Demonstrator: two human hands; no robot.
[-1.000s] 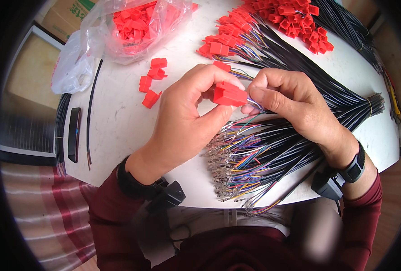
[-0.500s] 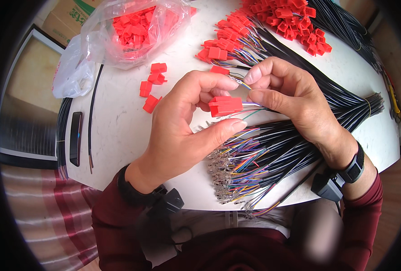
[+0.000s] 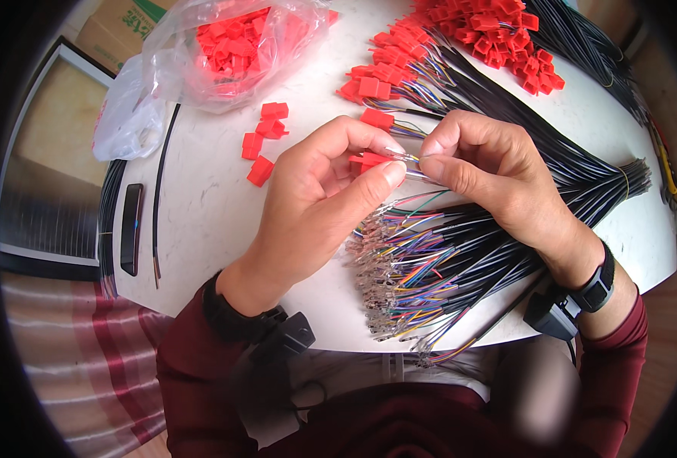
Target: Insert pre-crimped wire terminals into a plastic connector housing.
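Note:
My left hand [image 3: 308, 195] is closed, with a red plastic connector housing [image 3: 366, 162] in its curled fingers. Its thumb and forefinger meet around thin wires with metal crimp terminals [image 3: 404, 157]. From the other side my right hand [image 3: 491, 164] pinches those same wires between thumb and forefinger, close to the left fingertips. Below both hands lies a bundle of black cables [image 3: 491, 237], its stripped coloured wire ends [image 3: 384, 267] tipped with metal terminals. Another red housing [image 3: 377, 119], fitted on wires, rests just beyond my hands.
Several loose red housings [image 3: 259, 171] lie left of my hands. Behind them stands a clear bag of red housings [image 3: 235, 57]. Finished cables with red housings [image 3: 483, 30] are piled at the back. A dark slim device [image 3: 131, 229] and a black cable [image 3: 163, 191] lie at the left.
My left thumb has come up to the forefinger, closing over the wires. The red housing has drawn back into the left fingers and is more hidden.

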